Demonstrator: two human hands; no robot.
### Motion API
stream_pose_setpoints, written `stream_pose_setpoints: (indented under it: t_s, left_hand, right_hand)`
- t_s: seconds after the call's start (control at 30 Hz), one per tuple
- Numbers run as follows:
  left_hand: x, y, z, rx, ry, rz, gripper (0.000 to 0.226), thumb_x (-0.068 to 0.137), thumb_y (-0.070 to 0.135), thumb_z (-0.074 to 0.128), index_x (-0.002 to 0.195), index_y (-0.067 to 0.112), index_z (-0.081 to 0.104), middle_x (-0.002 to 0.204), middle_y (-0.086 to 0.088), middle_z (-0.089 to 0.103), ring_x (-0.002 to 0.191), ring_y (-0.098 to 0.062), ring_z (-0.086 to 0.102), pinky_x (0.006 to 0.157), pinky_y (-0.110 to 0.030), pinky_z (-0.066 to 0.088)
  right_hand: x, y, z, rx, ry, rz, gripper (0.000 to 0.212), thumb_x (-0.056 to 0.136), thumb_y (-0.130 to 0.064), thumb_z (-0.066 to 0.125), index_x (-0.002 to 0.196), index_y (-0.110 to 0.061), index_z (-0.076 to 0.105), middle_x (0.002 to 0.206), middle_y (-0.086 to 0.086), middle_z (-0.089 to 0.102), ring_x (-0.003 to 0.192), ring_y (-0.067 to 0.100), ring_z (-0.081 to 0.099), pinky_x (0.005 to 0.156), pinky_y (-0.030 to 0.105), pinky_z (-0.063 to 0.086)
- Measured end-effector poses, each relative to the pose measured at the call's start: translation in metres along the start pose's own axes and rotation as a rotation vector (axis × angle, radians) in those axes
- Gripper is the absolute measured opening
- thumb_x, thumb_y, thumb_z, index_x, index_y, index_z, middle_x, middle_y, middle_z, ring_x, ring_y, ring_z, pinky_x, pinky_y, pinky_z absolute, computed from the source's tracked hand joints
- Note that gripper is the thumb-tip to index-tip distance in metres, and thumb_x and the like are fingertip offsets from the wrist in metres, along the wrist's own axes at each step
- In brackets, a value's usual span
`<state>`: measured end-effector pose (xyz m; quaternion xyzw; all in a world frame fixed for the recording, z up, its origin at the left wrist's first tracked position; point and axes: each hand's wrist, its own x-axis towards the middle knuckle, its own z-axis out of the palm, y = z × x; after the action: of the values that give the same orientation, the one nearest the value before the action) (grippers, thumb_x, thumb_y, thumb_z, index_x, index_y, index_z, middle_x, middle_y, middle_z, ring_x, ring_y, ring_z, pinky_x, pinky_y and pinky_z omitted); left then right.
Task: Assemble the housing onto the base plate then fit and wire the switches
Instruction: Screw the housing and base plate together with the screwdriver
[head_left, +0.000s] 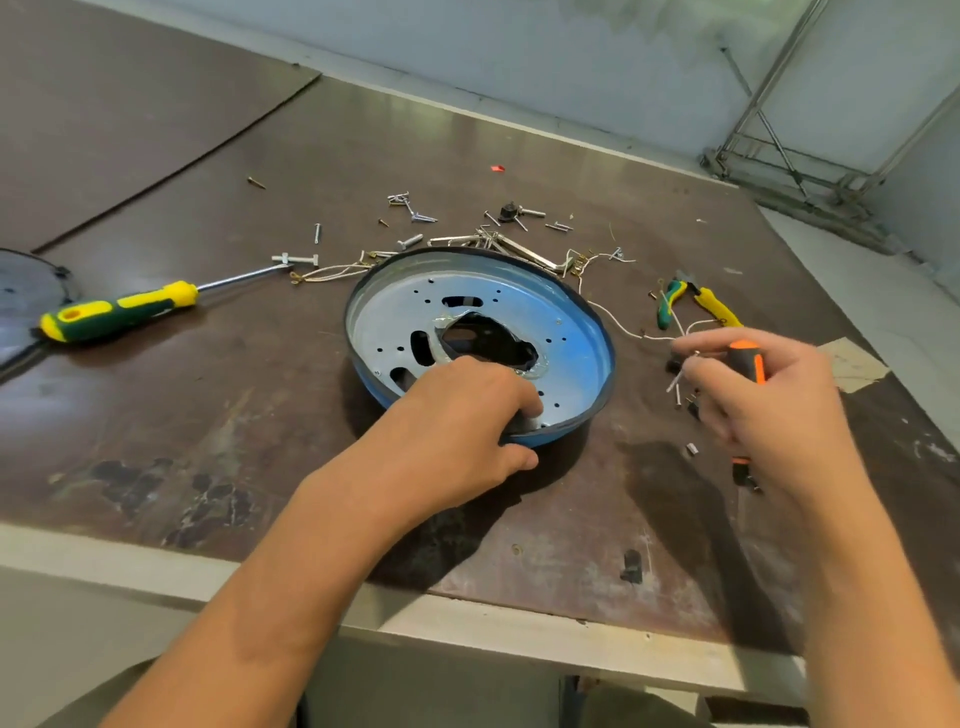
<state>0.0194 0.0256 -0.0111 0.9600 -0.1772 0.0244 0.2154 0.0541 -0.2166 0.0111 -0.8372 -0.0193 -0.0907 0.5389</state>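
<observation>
- Base plate (566, 332): under my left hand (457, 415), which clamps its near rim; I judge it stiff, light, sharp-edged.
- Orange screwdriver (748, 353): gripped in my right hand (769, 395), beside the plate.
- Small screw (674, 383): at those fingertips, easily dropped.

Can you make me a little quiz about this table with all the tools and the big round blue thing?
1. True or false: the left hand grips the rim of the round blue pan.
2. What does the right hand hold? A a hammer; B an orange-black screwdriver; C a spanner.
3. Fill in: seen from the person, the yellow-green screwdriver lies on the pan's ____ side.
Key: 1 true; 2 B; 3 left.
</observation>
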Motion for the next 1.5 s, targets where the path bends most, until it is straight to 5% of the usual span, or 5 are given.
stream_pose_setpoints:
  t_s: [0.3, 0.67, 0.97, 1.27, 1.5]
  left_hand:
    - [0.004, 0.000, 0.005, 0.123, 0.068, 0.031, 0.039, 0.084, 0.055, 0.067, 0.119, 0.037, 0.064, 0.111, 0.015, 0.061, 0.101, -0.009, 0.058, 0.077, -0.026, 0.042]
    - [0.004, 0.001, 0.016, 0.166, 0.093, 0.054, 0.048, 0.082, 0.061, 0.065, 0.127, 0.046, 0.059, 0.116, 0.019, 0.052, 0.105, -0.009, 0.053, 0.071, -0.030, 0.043]
    - [0.006, 0.000, 0.014, 0.130, 0.059, 0.062, 0.049, 0.084, 0.059, 0.064, 0.129, 0.040, 0.060, 0.120, 0.021, 0.054, 0.108, -0.006, 0.054, 0.081, -0.030, 0.049]
    - [0.005, 0.001, 0.013, 0.156, 0.080, 0.082, 0.044, 0.088, 0.054, 0.061, 0.129, 0.038, 0.061, 0.122, 0.021, 0.056, 0.104, -0.005, 0.057, 0.079, -0.025, 0.046]
    - [0.005, 0.001, 0.013, 0.162, 0.076, 0.072, 0.044, 0.086, 0.056, 0.062, 0.128, 0.041, 0.062, 0.120, 0.022, 0.056, 0.100, -0.005, 0.058, 0.078, -0.027, 0.049]
  right_hand:
    - [-0.014, -0.002, 0.060, -0.283, -0.174, -0.254, 0.021, 0.083, -0.011, 0.072, 0.090, -0.030, 0.077, 0.074, -0.012, 0.070, 0.065, 0.005, 0.064, 0.057, 0.015, 0.049]
    - [-0.004, 0.000, 0.050, -0.309, -0.419, -0.197, 0.013, 0.090, -0.020, 0.070, 0.090, -0.031, 0.077, 0.058, -0.022, 0.061, 0.053, 0.001, 0.057, 0.050, 0.011, 0.038]
    - [-0.007, -0.003, 0.055, -0.292, -0.248, -0.224, 0.008, 0.080, -0.024, 0.082, 0.083, -0.029, 0.076, 0.071, -0.017, 0.066, 0.064, 0.003, 0.063, 0.058, 0.025, 0.053]
    - [-0.007, -0.006, 0.051, -0.414, -0.292, -0.364, 0.005, 0.082, -0.022, 0.080, 0.084, -0.026, 0.078, 0.072, -0.018, 0.066, 0.072, -0.001, 0.063, 0.063, 0.009, 0.046]
    - [-0.010, -0.004, 0.044, -0.304, -0.395, -0.347, 0.014, 0.085, -0.041, 0.071, 0.080, -0.029, 0.077, 0.063, -0.006, 0.066, 0.057, 0.013, 0.062, 0.053, 0.036, 0.052]
